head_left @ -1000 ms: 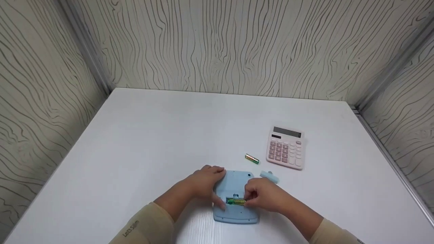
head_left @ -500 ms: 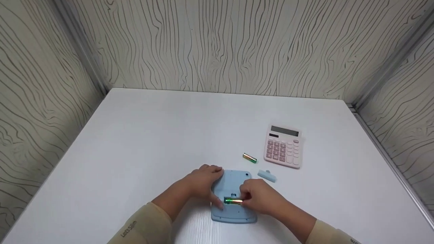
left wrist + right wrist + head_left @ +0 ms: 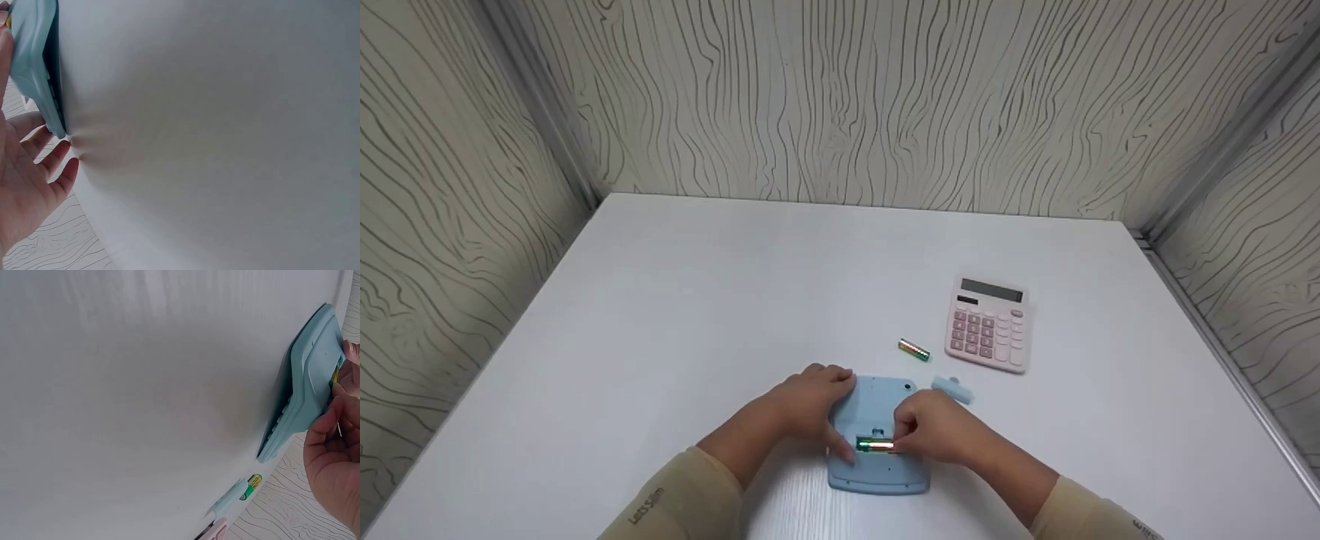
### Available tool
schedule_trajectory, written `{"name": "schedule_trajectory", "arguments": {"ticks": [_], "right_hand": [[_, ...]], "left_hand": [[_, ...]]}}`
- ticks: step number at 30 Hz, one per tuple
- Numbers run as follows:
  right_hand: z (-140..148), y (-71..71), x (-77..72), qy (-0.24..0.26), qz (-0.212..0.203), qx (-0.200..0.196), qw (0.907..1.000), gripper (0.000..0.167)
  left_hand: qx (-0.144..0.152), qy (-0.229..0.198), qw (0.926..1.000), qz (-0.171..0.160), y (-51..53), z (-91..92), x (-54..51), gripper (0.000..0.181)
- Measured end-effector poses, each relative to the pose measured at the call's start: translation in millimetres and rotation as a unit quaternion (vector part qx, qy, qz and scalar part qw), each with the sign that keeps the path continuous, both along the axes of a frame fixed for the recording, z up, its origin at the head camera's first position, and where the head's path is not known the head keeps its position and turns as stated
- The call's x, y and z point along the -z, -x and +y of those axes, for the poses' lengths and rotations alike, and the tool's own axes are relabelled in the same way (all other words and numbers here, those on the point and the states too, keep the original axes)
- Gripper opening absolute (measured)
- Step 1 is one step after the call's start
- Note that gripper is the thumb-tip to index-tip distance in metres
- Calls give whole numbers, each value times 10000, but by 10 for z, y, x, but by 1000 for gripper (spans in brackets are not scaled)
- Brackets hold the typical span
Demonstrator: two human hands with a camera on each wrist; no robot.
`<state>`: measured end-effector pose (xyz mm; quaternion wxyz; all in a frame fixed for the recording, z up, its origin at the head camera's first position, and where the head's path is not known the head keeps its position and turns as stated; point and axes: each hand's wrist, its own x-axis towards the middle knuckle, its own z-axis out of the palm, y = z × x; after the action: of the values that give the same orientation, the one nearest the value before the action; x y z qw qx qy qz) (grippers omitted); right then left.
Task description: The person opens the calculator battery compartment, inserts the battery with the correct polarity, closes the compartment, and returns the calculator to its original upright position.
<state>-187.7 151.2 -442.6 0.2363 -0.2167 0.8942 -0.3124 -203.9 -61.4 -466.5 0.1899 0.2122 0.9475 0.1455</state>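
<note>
A blue calculator (image 3: pixel 877 476) lies face down with its battery slot uncovered. In the slot is a green and gold battery (image 3: pixel 874 445), its right end at the fingertips of my right hand (image 3: pixel 941 431); that hand's thumb and index finger pinch it. My left hand (image 3: pixel 810 405) rests along the calculator's left edge, thumb on its back and fingers spread. In the left wrist view the fingers of the left hand (image 3: pixel 28 169) touch the table beside the calculator (image 3: pixel 34 62). The right wrist view shows the right hand (image 3: pixel 337 455) at the slot of the calculator (image 3: pixel 315 371).
A loose battery (image 3: pixel 913 349) lies behind the blue calculator. The light blue battery cover (image 3: pixel 952 389) is right of it. A pink calculator (image 3: pixel 987 324) lies face up farther right on the white table (image 3: pixel 735 285). Patterned panels (image 3: pixel 840 97) stand around the table.
The battery's visible part in the slot shifts little. The right hand's fingers have moved slightly left along it. The left hand stays on the calculator, and the head view has shifted slightly.
</note>
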Motion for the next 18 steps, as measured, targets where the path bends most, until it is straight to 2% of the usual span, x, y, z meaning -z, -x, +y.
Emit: {"name": "schedule_trajectory", "arguments": {"ticks": [10,18], "right_hand": [[-79,11,-11,-227,-41,214,9995,20],[-80,2,-17,-240,-107,123,9996,19]], "left_hand": [[1,29,10000,89,-3,-5,-6,108],[9,14,10000,87,-10,4,7,108]]}}
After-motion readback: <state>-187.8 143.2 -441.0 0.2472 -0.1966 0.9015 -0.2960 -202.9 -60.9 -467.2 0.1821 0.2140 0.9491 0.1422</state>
